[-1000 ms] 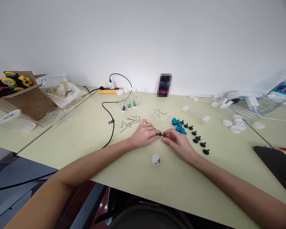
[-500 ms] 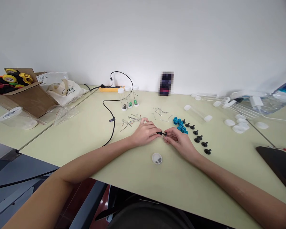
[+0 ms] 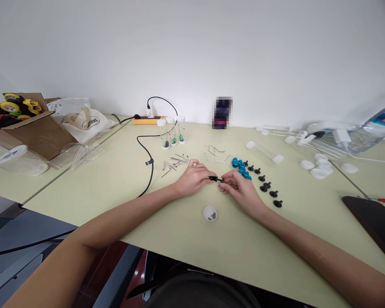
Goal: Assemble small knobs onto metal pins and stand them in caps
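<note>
Between my two hands is a small black part, its exact kind too small to make out. My left hand pinches its left end. The fingers of my right hand close on its right end, where a thin black stem shows. Just beyond my right hand lies a cluster of blue knobbed pieces. A row of black disc-shaped pieces with stems runs down to its right. Nearer to me, a small white cap holds a few tiny grey pieces. Thin metal pins lie scattered beyond my left hand.
Three clear tubes with white caps stand near an orange power strip. A black cable crosses the table. Bent wires lie mid-table. At left is a cardboard box; at right, white caps and a dark device.
More of the black part shows between my fingers, and its two ends sit closer together. The view has shifted slightly; both hands keep nearly the same place.
</note>
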`<state>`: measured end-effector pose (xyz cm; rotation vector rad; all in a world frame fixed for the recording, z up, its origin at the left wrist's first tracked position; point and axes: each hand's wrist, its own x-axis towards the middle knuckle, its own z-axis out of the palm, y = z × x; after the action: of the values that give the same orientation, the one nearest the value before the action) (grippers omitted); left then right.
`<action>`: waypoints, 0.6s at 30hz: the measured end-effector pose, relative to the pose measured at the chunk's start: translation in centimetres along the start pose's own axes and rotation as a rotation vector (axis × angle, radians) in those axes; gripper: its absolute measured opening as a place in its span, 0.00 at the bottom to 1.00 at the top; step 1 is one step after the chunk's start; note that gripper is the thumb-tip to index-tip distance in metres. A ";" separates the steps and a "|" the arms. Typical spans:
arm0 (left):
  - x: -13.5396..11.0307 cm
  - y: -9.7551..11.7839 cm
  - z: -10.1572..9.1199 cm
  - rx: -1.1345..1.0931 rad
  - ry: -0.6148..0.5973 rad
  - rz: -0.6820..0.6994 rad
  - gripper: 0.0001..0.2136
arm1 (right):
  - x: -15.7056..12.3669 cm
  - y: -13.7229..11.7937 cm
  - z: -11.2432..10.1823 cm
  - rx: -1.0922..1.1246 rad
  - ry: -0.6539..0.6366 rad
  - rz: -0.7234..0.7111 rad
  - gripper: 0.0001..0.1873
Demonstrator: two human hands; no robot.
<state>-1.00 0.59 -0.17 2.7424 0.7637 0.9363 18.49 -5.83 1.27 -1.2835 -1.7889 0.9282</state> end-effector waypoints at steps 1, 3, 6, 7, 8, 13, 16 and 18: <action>0.0 0.0 0.0 0.005 -0.002 0.002 0.12 | 0.0 0.0 0.0 0.006 -0.002 0.001 0.09; 0.0 0.0 0.0 0.013 0.001 0.009 0.12 | 0.0 -0.1 0.0 0.021 -0.003 0.004 0.09; -0.1 0.1 0.1 0.015 0.015 0.019 0.12 | 0.0 -0.1 0.0 0.035 -0.004 0.008 0.09; -0.1 0.1 0.1 0.018 0.017 0.021 0.12 | 0.0 -0.1 0.0 0.038 -0.005 0.010 0.10; -0.1 0.1 0.1 0.022 0.019 0.022 0.12 | 0.0 -0.1 0.0 0.040 -0.004 0.012 0.10; 0.0 0.1 0.1 0.056 0.022 0.020 0.13 | 0.0 0.0 0.0 0.046 -0.005 0.003 0.11; 0.0 0.1 0.1 0.058 0.038 0.015 0.14 | 0.0 -0.1 0.0 0.049 -0.017 -0.008 0.10; 0.1 0.2 0.0 0.058 0.045 0.011 0.14 | 0.0 0.0 0.0 0.043 -0.009 -0.009 0.10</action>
<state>-0.85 0.45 -0.12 2.7859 0.7969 0.9973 18.52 -5.86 1.32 -1.2456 -1.7709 0.9642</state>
